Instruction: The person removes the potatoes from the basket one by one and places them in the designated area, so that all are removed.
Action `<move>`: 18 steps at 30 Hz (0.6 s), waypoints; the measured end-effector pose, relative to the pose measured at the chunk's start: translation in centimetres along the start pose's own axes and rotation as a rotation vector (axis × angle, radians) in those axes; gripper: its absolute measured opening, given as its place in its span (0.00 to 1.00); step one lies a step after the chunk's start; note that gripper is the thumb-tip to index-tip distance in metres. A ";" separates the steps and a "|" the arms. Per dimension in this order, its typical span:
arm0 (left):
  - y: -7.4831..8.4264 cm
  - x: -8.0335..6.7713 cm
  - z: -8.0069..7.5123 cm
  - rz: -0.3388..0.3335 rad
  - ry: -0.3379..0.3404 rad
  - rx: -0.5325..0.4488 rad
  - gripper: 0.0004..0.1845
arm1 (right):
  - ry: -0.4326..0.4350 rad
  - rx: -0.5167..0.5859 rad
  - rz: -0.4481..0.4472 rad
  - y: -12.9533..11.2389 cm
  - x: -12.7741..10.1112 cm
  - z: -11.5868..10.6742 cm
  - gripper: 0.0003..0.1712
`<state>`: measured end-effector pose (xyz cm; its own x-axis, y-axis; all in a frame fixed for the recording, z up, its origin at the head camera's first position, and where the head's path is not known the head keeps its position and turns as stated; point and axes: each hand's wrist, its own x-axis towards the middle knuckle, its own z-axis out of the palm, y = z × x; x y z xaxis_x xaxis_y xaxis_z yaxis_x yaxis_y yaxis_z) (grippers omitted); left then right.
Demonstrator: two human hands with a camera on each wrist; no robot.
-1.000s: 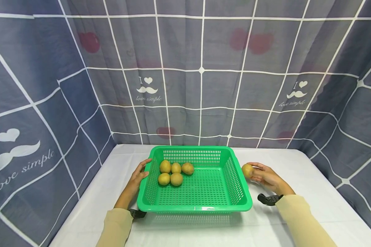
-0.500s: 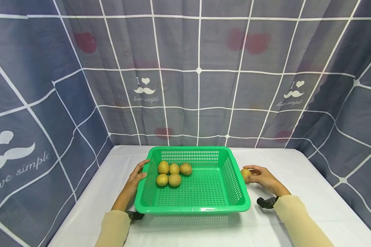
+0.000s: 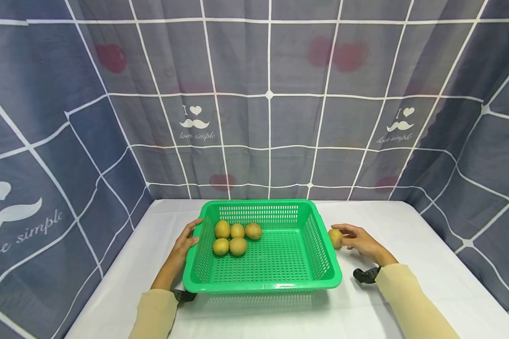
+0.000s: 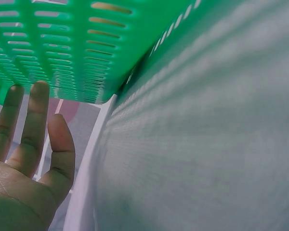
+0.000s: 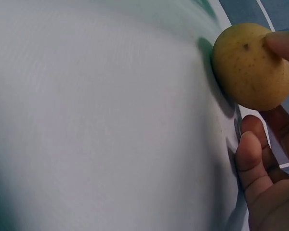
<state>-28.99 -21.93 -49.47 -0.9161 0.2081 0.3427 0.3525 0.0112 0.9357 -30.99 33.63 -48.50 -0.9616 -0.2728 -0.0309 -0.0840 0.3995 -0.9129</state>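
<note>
In the head view, a green plastic basket (image 3: 263,285) stands on the white table, with several round yellow-brown fruits (image 3: 238,246) grouped at its left end. My left hand (image 3: 182,247) rests against the basket's left side near the rim. In the left wrist view its fingers (image 4: 34,115) are fairly straight, their tips at the slotted wall. Just outside the basket's right side, my right hand (image 3: 362,242) pinches a speckled yellow fruit (image 5: 253,67) between thumb and fingers. The fruit is close to the tabletop; whether it touches cannot be told.
A white cloth covers the table (image 3: 254,315). Grey-blue curtains (image 3: 297,122) with white grid lines enclose the back and both sides. A dark band (image 3: 366,275) sits at the right wrist, another (image 3: 184,295) at the left.
The whole head view has shifted slightly left. The fruit in my right hand sits a little lower beside the basket, and the fingers have adjusted around it. The left hand stays at the basket.
</note>
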 end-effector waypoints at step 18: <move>-0.4 0.1 -0.1 0.022 -0.004 -0.003 0.30 | 0.045 0.088 -0.036 0.9 -0.2 0.0 0.39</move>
<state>-29.23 -21.99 -49.80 -0.9073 0.2121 0.3630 0.3722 0.0037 0.9281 -30.82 34.04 -49.32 -0.9693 -0.2451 0.0187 -0.0970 0.3116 -0.9453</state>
